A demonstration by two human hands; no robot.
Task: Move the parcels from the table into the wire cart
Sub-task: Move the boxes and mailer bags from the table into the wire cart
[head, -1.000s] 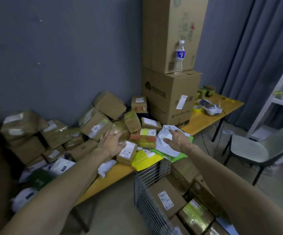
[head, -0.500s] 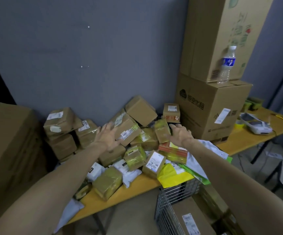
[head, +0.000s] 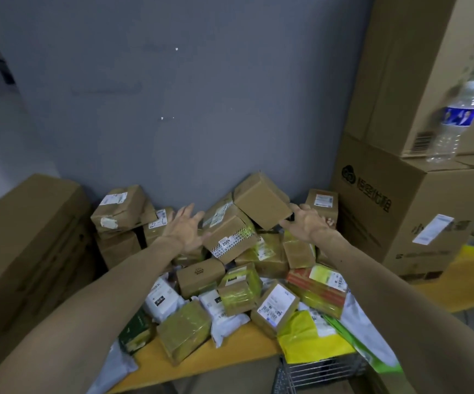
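A heap of brown cardboard parcels and white and yellow mail bags lies on the yellow table (head: 201,362) against the grey wall. My left hand (head: 184,227) is spread open against the left side of a taped box with a striped label (head: 230,237). My right hand (head: 305,221) reaches to the lower right corner of a plain tilted box (head: 261,199) at the top of the heap, fingers touching it. The wire cart (head: 315,371) shows only its top rim at the bottom edge, below the table front.
Two big cartons (head: 400,211) are stacked at the right with a water bottle (head: 454,123) on the lower one. A long brown carton (head: 28,243) stands at the left. Small parcels and a yellow bag (head: 309,339) crowd the table's front edge.
Both hands have reached farther up the heap: the left from the low parcels to the striped-label box, the right from the white bag to the top tilted box. The view has turned left.
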